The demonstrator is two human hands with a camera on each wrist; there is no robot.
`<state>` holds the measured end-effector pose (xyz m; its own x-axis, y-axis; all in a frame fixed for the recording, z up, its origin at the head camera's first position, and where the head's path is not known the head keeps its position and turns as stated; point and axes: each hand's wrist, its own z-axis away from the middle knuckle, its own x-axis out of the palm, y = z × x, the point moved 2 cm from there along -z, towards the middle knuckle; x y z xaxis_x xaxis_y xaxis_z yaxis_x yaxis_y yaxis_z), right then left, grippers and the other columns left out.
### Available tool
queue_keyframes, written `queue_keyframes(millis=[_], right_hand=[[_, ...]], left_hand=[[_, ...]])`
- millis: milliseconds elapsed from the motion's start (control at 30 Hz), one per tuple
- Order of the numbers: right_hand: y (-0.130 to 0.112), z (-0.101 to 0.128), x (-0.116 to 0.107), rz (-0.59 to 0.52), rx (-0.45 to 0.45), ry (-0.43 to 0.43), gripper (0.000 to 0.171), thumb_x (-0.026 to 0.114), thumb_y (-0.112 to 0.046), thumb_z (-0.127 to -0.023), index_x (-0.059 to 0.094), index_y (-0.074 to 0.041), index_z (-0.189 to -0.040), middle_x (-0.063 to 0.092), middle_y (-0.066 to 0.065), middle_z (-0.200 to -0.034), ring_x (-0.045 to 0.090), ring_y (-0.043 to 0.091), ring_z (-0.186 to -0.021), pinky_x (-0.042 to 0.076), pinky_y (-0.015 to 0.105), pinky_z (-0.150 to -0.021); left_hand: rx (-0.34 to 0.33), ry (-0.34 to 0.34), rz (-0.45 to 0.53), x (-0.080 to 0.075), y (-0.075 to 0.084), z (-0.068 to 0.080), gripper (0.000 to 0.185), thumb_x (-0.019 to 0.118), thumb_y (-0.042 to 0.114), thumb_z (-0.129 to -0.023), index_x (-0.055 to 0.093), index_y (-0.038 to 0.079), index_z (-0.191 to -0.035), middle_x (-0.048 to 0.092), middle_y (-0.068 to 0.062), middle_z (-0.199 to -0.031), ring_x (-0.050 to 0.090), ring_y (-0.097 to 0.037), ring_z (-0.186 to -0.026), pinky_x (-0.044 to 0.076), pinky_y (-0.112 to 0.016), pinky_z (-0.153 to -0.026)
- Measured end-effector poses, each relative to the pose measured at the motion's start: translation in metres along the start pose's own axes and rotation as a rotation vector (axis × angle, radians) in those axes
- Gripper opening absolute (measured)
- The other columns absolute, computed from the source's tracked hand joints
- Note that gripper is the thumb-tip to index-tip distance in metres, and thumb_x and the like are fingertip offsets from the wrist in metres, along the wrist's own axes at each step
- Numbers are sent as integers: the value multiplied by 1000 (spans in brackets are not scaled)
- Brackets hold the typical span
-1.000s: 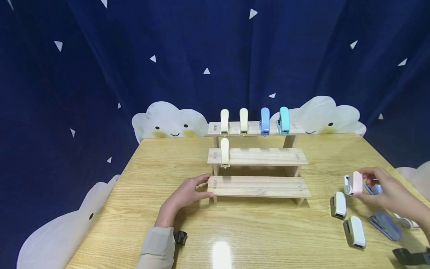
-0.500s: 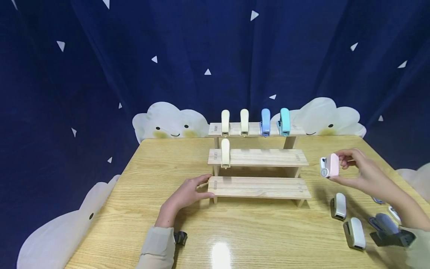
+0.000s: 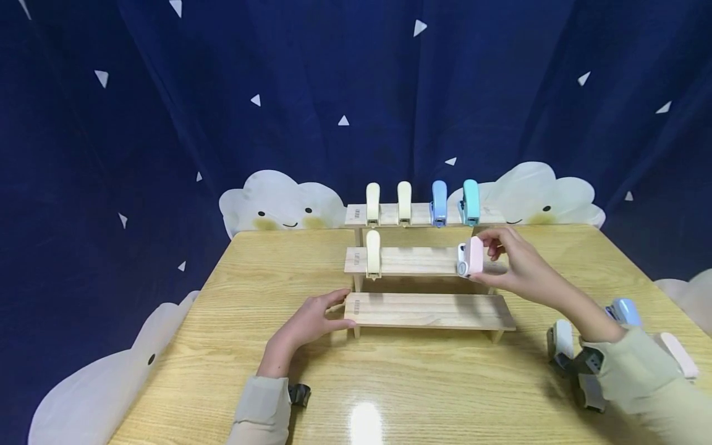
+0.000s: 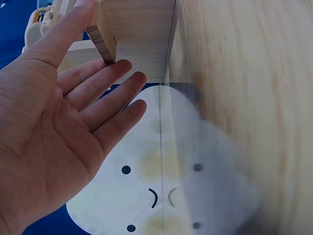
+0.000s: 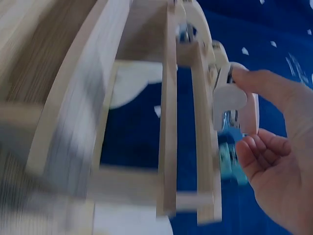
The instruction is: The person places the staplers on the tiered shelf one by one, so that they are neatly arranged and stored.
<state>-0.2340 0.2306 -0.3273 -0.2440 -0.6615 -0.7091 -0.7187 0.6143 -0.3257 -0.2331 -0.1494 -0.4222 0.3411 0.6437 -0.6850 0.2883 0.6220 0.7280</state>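
Observation:
A three-tier wooden rack point(image 3: 428, 309) stands mid-table. Its top shelf carries two cream staplers point(image 3: 372, 203), a blue one point(image 3: 439, 202) and a teal one point(image 3: 471, 201). One more cream stapler point(image 3: 372, 254) sits at the left of the middle shelf. My right hand point(image 3: 514, 262) pinches a pink stapler point(image 3: 471, 257) just above the right part of that middle shelf; the right wrist view shows the pink stapler point(image 5: 234, 105) between thumb and fingers. My left hand point(image 3: 311, 321) lies flat and relaxed against the left end of the bottom shelf, with its fingers point(image 4: 110, 93) straight.
More staplers lie on the table at the right: a white one point(image 3: 560, 339), a light blue one point(image 3: 624, 311) and a pale pink one point(image 3: 678, 355), partly behind my right sleeve. The wooden table point(image 3: 267, 272) backs onto a dark blue curtain with cloud cut-outs point(image 3: 280, 201).
My right hand lifted the pink stapler from the right side of the table and carried it left and up to the middle shelf. The left hand stayed at the rack's lower left end.

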Motion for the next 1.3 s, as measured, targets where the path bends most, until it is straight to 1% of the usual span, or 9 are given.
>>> queue_keyframes(millis=[200,300,400,567,700,833,1000,1300], right_hand=[[-15,-20,23,12,38,-19,65,89,-1,-64,53,6,-117,52,9,-92,44,8,-82,41,14,-68],[-20,-28,33,18,44,-32,65,89,-4,-66,53,6,-119,52,10,-91,45,10,-81,43,20,-67],[-24,-36,43,18,44,-48,65,89,-8,-67,52,6,-119,52,11,-92,46,13,-82,44,23,-66],[-30,-46,59,6,70,-95,63,88,-13,-71,52,6,-119,52,12,-94,47,16,-84,43,23,-67],[-31,-52,69,0,95,-129,62,87,-12,-72,52,6,-119,52,12,-95,49,19,-84,44,24,-68],[-31,-58,77,-1,91,-142,60,86,-11,-72,52,6,-119,52,13,-95,50,20,-84,44,26,-68],[-31,-63,83,-27,87,-164,63,86,-12,-73,52,7,-122,52,15,-94,49,20,-81,43,26,-67],[-25,-66,87,-51,96,-190,60,83,-9,-76,53,7,-125,53,14,-95,52,18,-80,47,24,-68]], left_hand=[[5,-5,-3,1,0,0,81,74,43,-85,39,11,-151,49,-13,-149,47,-29,-138,38,-48,-116],[2,-3,-8,0,0,0,81,74,43,-84,39,11,-151,49,-13,-149,47,-29,-138,37,-48,-117],[-2,-1,-11,-1,0,0,81,74,43,-84,39,12,-151,49,-13,-149,47,-29,-138,37,-48,-117],[-1,3,-20,-1,-2,0,81,73,45,-84,39,13,-151,49,-12,-149,47,-29,-139,37,-47,-117],[-5,-1,-22,0,-2,0,81,73,44,-85,39,12,-151,49,-12,-149,46,-29,-139,37,-47,-117],[-4,0,-25,0,-1,0,82,73,45,-84,38,12,-151,49,-12,-149,47,-29,-139,37,-47,-117],[-3,1,-22,-1,-1,0,82,73,46,-84,39,13,-151,49,-12,-149,47,-29,-138,37,-47,-117],[-14,-4,-17,0,-1,-1,83,73,47,-84,38,14,-151,49,-13,-149,46,-30,-140,36,-48,-117]])
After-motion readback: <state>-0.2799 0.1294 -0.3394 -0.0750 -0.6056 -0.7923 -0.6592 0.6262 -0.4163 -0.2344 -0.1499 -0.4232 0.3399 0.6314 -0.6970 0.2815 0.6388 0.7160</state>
